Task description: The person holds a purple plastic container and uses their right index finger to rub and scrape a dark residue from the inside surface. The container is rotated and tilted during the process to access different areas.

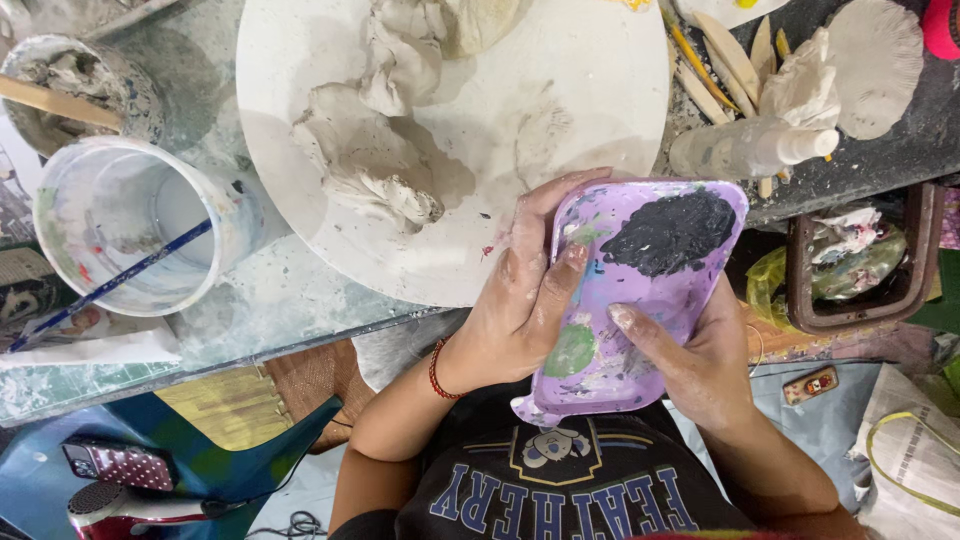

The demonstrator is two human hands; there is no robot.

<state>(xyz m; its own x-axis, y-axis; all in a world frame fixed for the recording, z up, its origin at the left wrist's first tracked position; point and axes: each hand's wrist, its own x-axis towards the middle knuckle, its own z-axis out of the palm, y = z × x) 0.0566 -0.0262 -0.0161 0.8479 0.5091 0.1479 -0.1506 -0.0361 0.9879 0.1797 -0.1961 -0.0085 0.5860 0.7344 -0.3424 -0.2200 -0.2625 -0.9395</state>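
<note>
A purple plastic tray (pixel 640 300) used as a palette carries a black paint patch (pixel 672 230) and a green smear (pixel 570 350). My left hand (pixel 520 300) grips its left edge, thumb lying on the tray's surface. My right hand (pixel 700 365) holds it from below on the right, thumb resting inside the tray. Both hands are dusted with dried clay. A red bead bracelet (pixel 437 372) circles my left wrist. The tray is tilted over my lap, just in front of the table edge.
A round white board (pixel 560 70) bears pale clay lumps (pixel 365 150). A white cup (pixel 130 225) with a blue-handled brush (pixel 120 280) stands left. Wooden modelling tools (pixel 725 60) and a spray bottle (pixel 750 148) lie right. A brown tray (pixel 860 265) sits lower right.
</note>
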